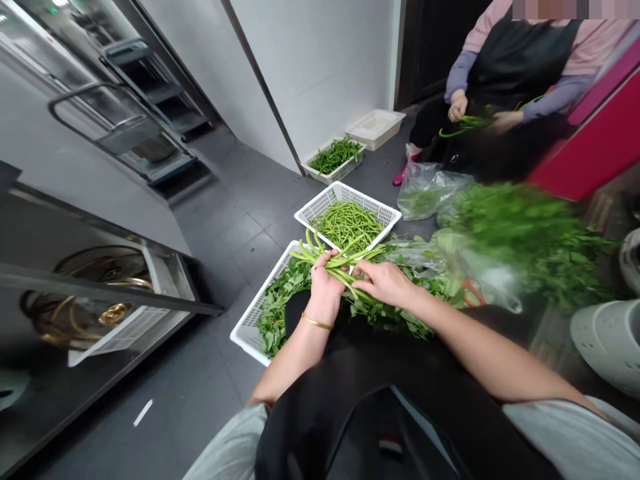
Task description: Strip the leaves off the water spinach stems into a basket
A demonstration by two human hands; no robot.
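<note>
My left hand (327, 280), with a gold bracelet at the wrist, is closed round a bunch of long green beans (345, 257). The beans stick out on both sides of the fist. At the bunch's lower right end, my right hand (381, 283) has its fingers pinched on some beans. Both hands are above a white basket (250, 327) of leafy greens (280, 307), partly hidden by my arms and knee. Just beyond them stands another white basket (315, 208), holding many green beans (350, 223).
Farther back are a crate of green peppers (336, 157) and a pale tub (377, 127). A co-worker (520, 67) sits at right, handling green stalks. Plastic bags (430, 190), leafy bunches (530, 233) and orange-handled scissors (473, 292) lie right. A metal shelf (190, 307) stands left.
</note>
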